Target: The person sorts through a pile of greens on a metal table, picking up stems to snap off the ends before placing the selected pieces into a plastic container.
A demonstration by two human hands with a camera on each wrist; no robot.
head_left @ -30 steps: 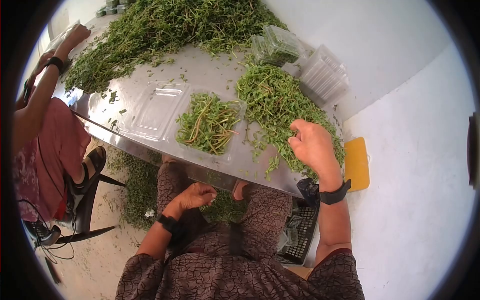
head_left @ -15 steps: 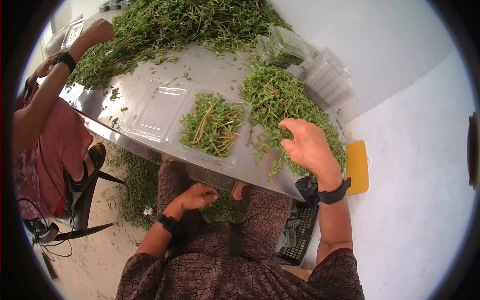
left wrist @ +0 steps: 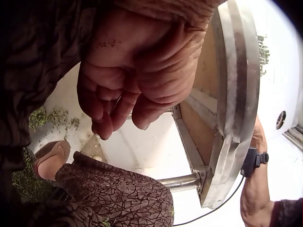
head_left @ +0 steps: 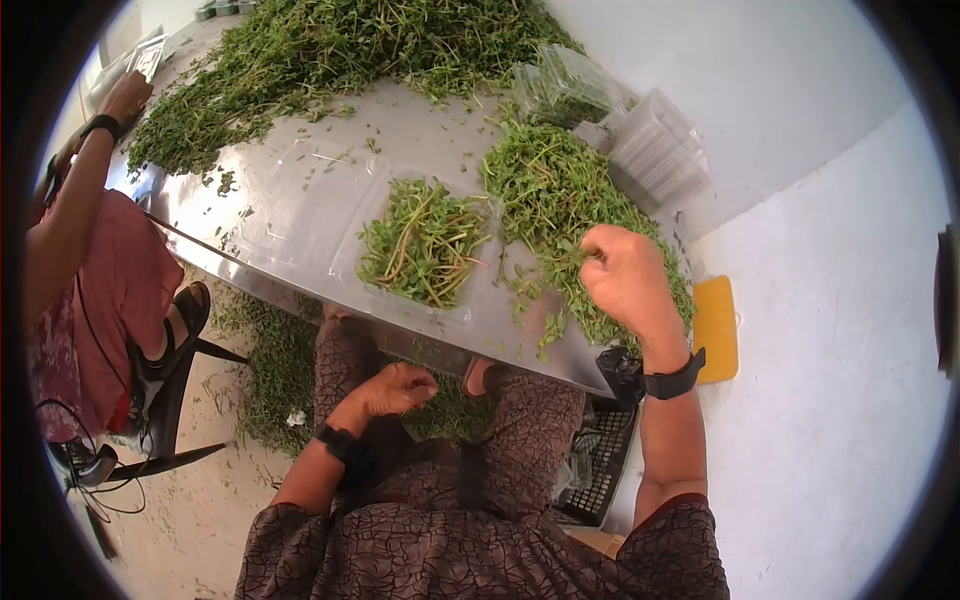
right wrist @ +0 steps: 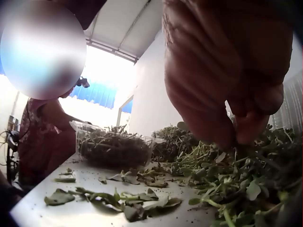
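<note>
On the metal table, the greens pile lies beside your clear box, your left hand hangs loosely curled, and your right hand pinches a sprig, probably light and tender, best gripped by its stem.

Pretty much a matching set: the top and trousers, bottom centre of the frame, are both brown with a black crackle print. Sleeves are short and loose, and the right sleeve has a plain maroon edge. Black strap on the left wrist, wide black band plus a boxy black unit on the right. Brownish footwear too.
</note>
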